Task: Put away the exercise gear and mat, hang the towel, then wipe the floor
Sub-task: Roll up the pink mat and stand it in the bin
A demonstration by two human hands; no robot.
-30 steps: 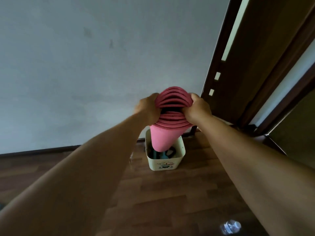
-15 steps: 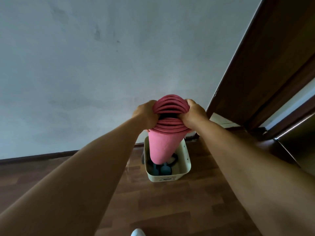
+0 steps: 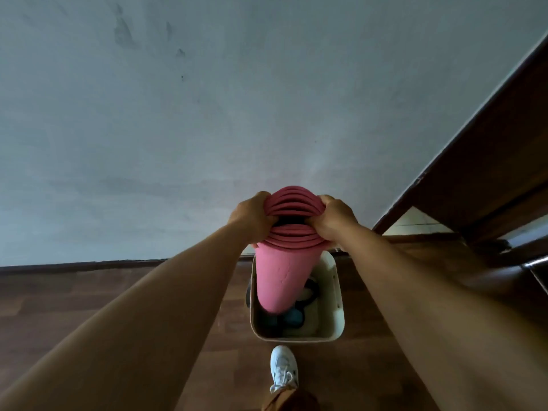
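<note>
A rolled pink exercise mat (image 3: 281, 274) stands upright with its lower end inside a cream plastic bin (image 3: 333, 295) on the wooden floor. My left hand (image 3: 252, 216) grips the left side of the mat's top end, and my right hand (image 3: 333, 218) grips the right side. Inside the bin, beside the mat's lower end, lie blue dumbbells (image 3: 293, 317) and a black looped item (image 3: 311, 289). The bottom of the mat is hidden within the bin.
A grey wall (image 3: 207, 114) with a dark skirting board rises just behind the bin. A dark brown door (image 3: 489, 173) stands to the right. My white shoe (image 3: 283, 369) is on the wooden floor directly before the bin.
I have stepped closer to the bin; it now sits larger and nearer below me. The mat has gone lower into the bin, and my white shoe has come into view.
</note>
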